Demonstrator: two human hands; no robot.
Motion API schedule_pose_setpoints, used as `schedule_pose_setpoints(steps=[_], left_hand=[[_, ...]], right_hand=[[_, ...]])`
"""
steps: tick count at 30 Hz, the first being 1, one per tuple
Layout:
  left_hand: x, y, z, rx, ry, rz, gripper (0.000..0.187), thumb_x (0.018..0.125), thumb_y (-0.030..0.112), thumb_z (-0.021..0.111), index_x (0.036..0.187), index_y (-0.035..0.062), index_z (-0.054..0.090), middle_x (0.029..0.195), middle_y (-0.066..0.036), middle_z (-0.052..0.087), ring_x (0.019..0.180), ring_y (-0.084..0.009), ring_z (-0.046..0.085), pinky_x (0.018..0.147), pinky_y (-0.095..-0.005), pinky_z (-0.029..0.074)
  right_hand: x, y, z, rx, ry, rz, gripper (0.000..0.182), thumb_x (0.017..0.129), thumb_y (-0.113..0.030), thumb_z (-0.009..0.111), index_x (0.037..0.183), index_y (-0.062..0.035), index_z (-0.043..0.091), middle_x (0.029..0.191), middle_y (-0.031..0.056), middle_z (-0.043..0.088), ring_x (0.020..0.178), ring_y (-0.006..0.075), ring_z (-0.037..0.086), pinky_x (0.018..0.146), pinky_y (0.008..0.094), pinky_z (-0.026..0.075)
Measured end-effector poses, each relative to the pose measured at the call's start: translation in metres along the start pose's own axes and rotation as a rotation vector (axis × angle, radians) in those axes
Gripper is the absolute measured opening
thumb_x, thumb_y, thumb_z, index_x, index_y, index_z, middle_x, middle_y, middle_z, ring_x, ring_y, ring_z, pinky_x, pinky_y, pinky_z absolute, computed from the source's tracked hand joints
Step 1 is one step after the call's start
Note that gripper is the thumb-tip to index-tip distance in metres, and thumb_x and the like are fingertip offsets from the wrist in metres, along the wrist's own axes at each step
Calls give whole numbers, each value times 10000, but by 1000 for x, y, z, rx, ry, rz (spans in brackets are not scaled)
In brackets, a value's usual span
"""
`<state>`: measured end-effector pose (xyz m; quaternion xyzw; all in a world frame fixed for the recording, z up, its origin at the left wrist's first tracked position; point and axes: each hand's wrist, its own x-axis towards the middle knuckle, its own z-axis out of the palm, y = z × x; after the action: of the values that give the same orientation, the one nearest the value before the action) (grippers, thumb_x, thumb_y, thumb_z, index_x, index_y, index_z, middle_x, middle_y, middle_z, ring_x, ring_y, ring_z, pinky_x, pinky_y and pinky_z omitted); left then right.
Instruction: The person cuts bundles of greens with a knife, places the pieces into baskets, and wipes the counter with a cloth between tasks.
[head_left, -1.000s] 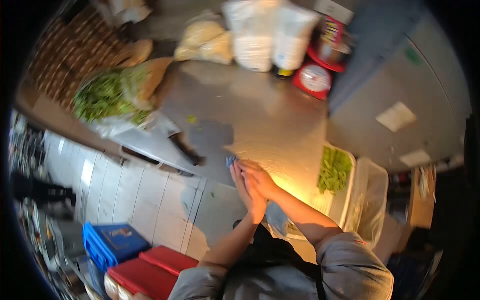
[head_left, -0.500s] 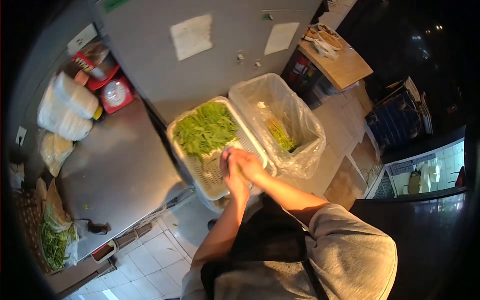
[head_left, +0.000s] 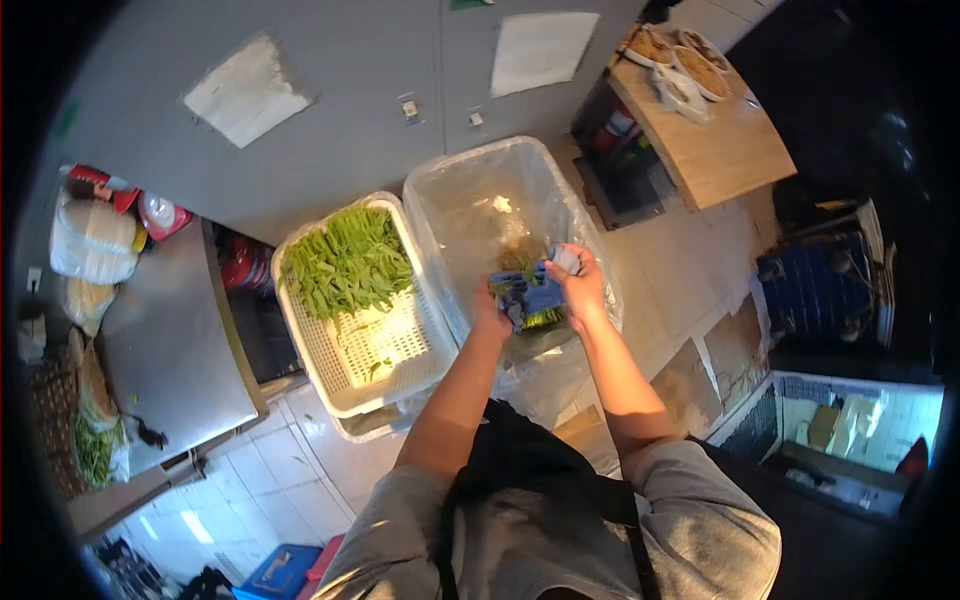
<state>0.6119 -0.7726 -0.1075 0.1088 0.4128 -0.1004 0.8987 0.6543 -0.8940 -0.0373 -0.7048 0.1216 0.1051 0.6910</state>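
Over the plastic-lined bin (head_left: 455,185), my left hand (head_left: 491,308) and my right hand (head_left: 582,288) grip a crumpled blue-grey cloth (head_left: 541,292) from either side. Dark patches and bits of green show on it; whether it is a rag or gloves is not clear. Green stems (head_left: 543,318) lie in the bin below, partly covered by the cloth. To the left, touching the bin, is a white perforated basket (head_left: 375,345). Leafy greens (head_left: 348,258) fill its far half, and a few loose leaves lie nearer me.
A steel table (head_left: 165,340) runs along the left, with wrapped white packages (head_left: 95,240) and a bag of greens (head_left: 95,445). Grey cabinet doors (head_left: 350,60) stand behind the basket. At the right are a wooden table (head_left: 725,140) with bowls of food and a blue crate (head_left: 820,290).
My hands were together over the basket's near edge; now they are apart over the bin, with the blue-grey cloth between them. The view has shifted toward the right.
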Motion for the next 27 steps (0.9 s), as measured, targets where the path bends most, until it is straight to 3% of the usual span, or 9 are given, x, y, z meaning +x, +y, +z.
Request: schedule_pose_setpoints(steps=[2,4,8,11,13,17,23,26,27], left_hand=[[24,-3,-25,-9,-69,-21,525,943,495,300,1283,141,483,1261,-100,555,1153,-294,526,990,-549,330],[24,-9,-27,132,76,19,540,927,497,345,1316,139,457,1312,-100,511,1221,-287,458,1028,-529,278],[11,-19,-35,150,55,180,709,858,510,489,1421,120,307,1475,-92,291,1352,-259,251,1092,-472,160],[-27,2,-8,371,194,165,719,875,477,508,1455,142,245,1485,-68,289,1366,-240,223,1101,-398,181],[58,-21,-70,142,-86,143,694,877,523,492,1441,201,248,1437,-56,368,1298,-233,354,1048,-389,310],[-29,22,-19,209,176,274,578,895,531,465,1324,146,427,1292,-72,526,1137,-230,532,972,-387,419],[-126,80,-67,-344,-700,159,465,939,424,460,1215,57,535,1178,-94,597,1039,-224,588,946,-371,447],[-156,119,-105,-462,-1206,209,419,945,443,428,1073,91,617,1070,-70,649,958,-214,610,906,-394,467],[-225,133,-122,-486,-845,264,378,957,411,416,981,108,641,999,-63,667,950,-203,608,891,-384,470]], right_hand=[[-10,-35,4,-119,-47,-34,506,745,-22,690,1203,-62,479,999,69,576,901,170,555,791,293,461],[-10,-35,5,-193,70,-437,481,763,-20,686,1201,-44,488,1012,77,573,930,150,548,825,285,446],[32,45,-15,-257,-223,-96,307,817,-124,633,1102,-33,567,985,79,594,885,167,569,784,289,467],[26,34,-17,-175,-132,-364,243,863,-113,580,1071,11,563,982,93,608,868,195,587,798,335,478],[12,14,-7,-485,-35,-462,283,885,-117,561,1118,39,527,1007,110,600,909,205,568,848,332,447],[18,15,22,-486,-295,-542,247,904,-125,545,1104,18,527,982,98,597,895,182,543,831,304,434],[-144,-70,150,16,-692,-242,327,930,-202,516,1185,2,498,1100,113,553,1018,199,520,902,317,403],[-207,-72,200,-389,-758,-622,412,919,-237,521,1251,2,466,1204,159,518,1120,255,491,964,355,369],[-229,-60,214,-583,-831,-825,467,899,-267,535,1269,7,458,1260,192,488,1179,304,455,1010,394,329]])
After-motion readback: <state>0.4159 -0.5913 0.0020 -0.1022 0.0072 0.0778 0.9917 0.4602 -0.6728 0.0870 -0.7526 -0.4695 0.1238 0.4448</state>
